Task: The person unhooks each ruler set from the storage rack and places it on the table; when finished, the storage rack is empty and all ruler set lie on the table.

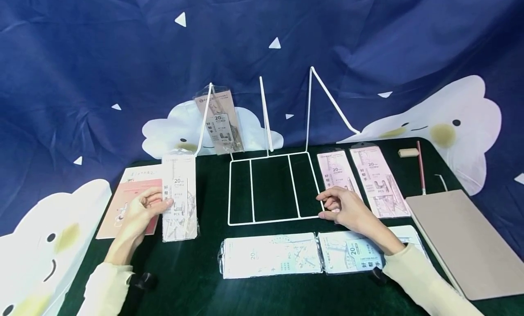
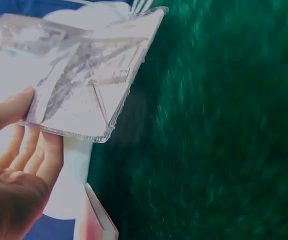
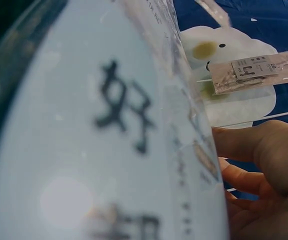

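Note:
My left hand (image 1: pixel 143 209) pinches a pale pink stationery pack (image 1: pixel 179 198), a ruler set in clear plastic, by its side edge between thumb and fingers. In the left wrist view the pack's end (image 2: pixel 84 95) juts up from the fingertips. A white wire rack (image 1: pixel 252 193) with tall bent prongs stands in the middle. At its front right corner my right hand (image 1: pixel 345 207) grips the wire with curled fingers and thumb. A similar pink pack (image 1: pixel 224 125) hangs tilted on the rack's left prong. In the right wrist view a blue-white pack (image 3: pixel 109 125) partly hides the hand.
Two blue-white packs (image 1: pixel 270 257) lie end to end in front of the rack. Two pink packs (image 1: pixel 378 182) lie right of it. Pink booklets (image 1: pixel 131 193) are at left. A grey board (image 1: pixel 466 243), a red pencil (image 1: pixel 421 166) and an eraser (image 1: pixel 408 152) are at right.

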{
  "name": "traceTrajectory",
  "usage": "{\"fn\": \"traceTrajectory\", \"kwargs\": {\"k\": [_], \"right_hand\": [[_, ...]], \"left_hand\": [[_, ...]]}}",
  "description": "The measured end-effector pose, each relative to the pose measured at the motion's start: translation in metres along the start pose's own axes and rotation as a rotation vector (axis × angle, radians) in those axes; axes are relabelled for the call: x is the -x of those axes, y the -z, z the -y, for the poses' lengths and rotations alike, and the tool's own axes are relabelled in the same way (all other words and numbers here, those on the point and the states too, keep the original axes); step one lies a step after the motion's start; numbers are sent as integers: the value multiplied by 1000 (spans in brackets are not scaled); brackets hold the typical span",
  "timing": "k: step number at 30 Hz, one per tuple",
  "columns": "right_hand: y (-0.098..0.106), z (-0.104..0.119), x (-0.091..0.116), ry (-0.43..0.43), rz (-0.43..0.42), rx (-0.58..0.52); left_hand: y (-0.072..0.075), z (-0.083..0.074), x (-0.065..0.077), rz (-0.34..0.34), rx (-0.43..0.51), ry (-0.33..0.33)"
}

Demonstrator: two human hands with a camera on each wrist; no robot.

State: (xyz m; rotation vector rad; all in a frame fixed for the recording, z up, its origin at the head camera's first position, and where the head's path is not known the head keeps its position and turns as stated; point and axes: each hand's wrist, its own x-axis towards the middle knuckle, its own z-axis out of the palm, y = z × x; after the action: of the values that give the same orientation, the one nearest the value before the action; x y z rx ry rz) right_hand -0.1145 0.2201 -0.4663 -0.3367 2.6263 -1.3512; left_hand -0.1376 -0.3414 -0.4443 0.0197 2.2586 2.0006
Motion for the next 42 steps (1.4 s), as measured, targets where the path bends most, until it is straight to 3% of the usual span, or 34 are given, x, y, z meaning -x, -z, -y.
{"fn": "traceTrajectory", "kwargs": {"k": [6, 16, 26, 32, 36, 39, 42], "right_hand": [[-1, 1, 1, -25, 10, -36], [0, 2, 1, -8, 0, -18], [0, 2, 1, -1, -2, -14], [1, 1, 1, 3, -7, 4], [1, 1, 1, -1, -8, 1], [1, 1, 1, -8, -11, -8], [-1, 2, 2, -31, 5, -40]], "left_hand": [[4, 5, -15, -20, -90, 70], [6, 1, -30, -30, -378, 133], [5, 5, -36, -75, -601, 63], [0, -4, -46, -118, -554, 61], [-8, -15, -58, -130, -448, 88], [-18, -22, -70, -102, -285, 43], [-30, -26, -82, -74, -127, -65]]}}
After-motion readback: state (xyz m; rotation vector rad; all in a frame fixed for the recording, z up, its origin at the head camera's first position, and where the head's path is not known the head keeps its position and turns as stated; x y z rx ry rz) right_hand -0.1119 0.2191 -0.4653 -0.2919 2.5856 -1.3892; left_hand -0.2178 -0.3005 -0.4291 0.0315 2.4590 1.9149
